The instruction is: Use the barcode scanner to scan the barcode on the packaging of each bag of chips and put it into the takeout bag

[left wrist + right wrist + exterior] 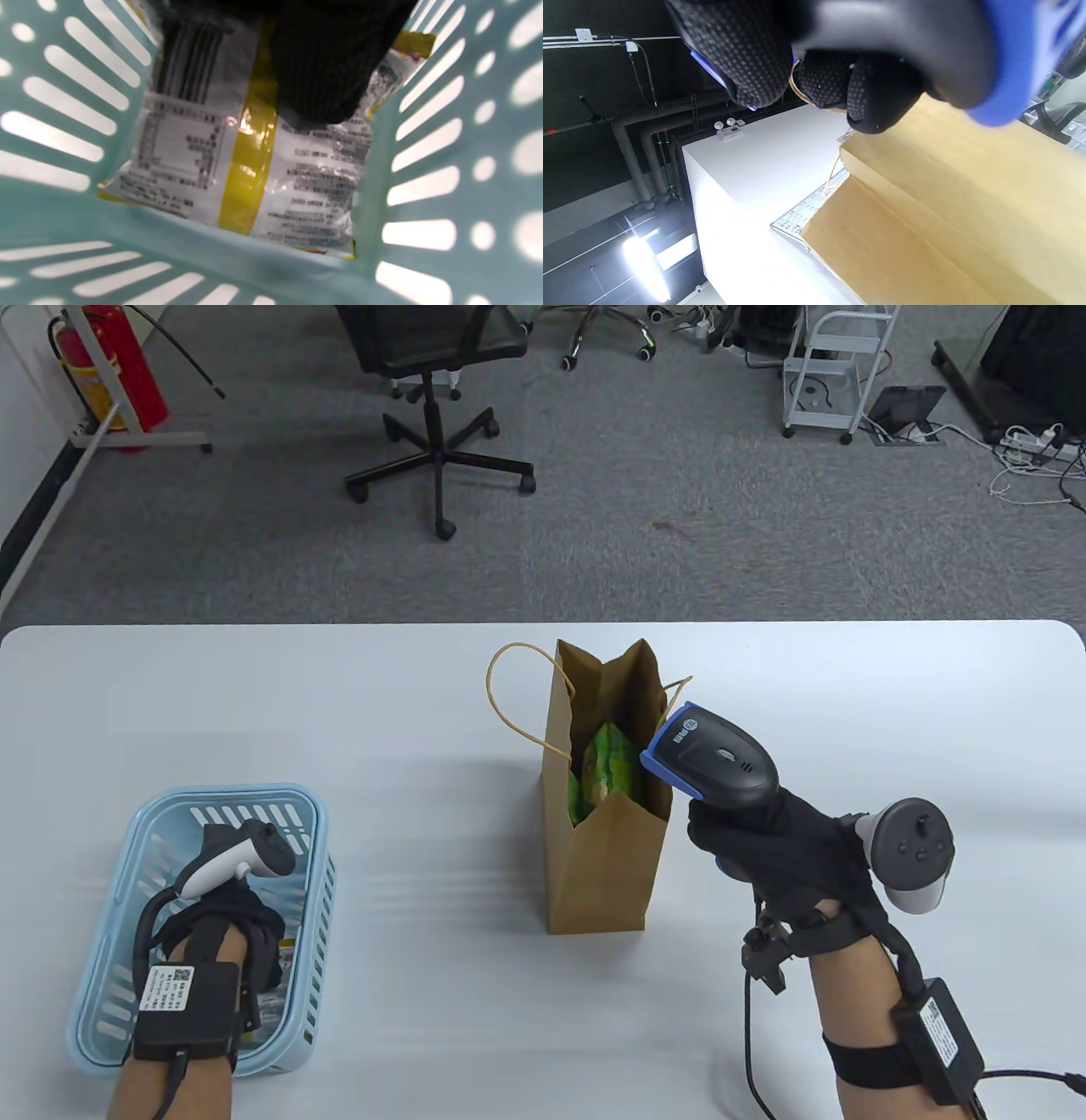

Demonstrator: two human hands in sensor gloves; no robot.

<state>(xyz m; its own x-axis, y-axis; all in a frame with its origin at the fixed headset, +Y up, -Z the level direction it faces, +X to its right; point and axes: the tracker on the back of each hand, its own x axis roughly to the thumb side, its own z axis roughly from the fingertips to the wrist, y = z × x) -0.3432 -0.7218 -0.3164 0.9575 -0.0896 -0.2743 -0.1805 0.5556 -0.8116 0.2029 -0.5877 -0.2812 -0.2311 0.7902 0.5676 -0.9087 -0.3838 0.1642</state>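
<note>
Tabletop (424,712), white: three stations. Near left, a pale blue slotted basket (110,984) holding one bag of chips (254,178), yellow and white, lying back side up with its barcode (186,63) showing toward one end. The left hand (225,929) is down inside the basket, its gloved fingers (322,76) resting on the bag; whether they are clamped on it or merely laid flat cannot be told. Centre, a brown paper takeout bag (602,865), upright, mouth open, a green bag of chips (604,768) already inside. Right, the right hand (764,848), fingers wrapped round the handle of the barcode scanner (717,755), which hangs above the tabletop just beside the takeout bag's right rim, head aimed left. Risks, by judgement: the glossy film may slip from a light pinch; lifting the bag turned over would hide the barcode from the scanner; the scanner's closeness could knock over the lightly loaded takeout bag.
</note>
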